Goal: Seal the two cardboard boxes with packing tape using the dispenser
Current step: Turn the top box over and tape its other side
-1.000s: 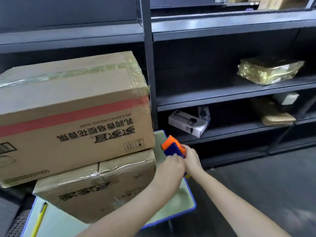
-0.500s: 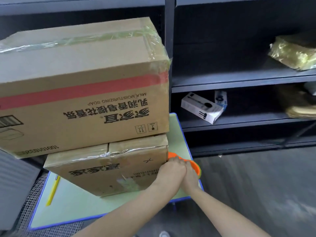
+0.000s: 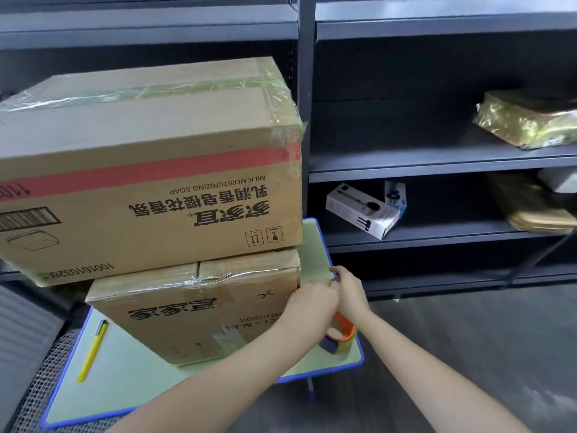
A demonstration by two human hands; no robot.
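Cardboard boxes stacked two high on a low green table (image 3: 131, 379), left of centre. The upper box (image 3: 150, 170), large, with a red band and upside-down print, carries clear tape along its top seam and down its right end. The lower box (image 3: 193, 310), smaller, has glossy tape over its top seam and a patch on its near face.

A yellow pen (image 3: 92, 350) lies on the table at far left, apart from the boxes.

Moving right: the left hand (image 3: 312, 303) and right hand (image 3: 352, 295) meet fingertip to fingertip just off the lower box's right near corner. The fingers are bunched as if pinching something thin, perhaps a tape end. No strip is clearly visible, so I cannot tell what either hand grips, if anything.

Change noted: a second ago the hands held the dispenser (image 3: 342, 337) up in the air, then brought it to the box's right end. It now sits on the table's near right corner, below the hands, and neither hand holds it.

Reading: with both boxes showing tape, sealing looks nearly or wholly done, and the hands are probably dealing with a loose tape end.

Right of the table is dark shelving (image 3: 437, 160) holding a white carton (image 3: 362, 210) and a gold-wrapped parcel (image 3: 527, 120).
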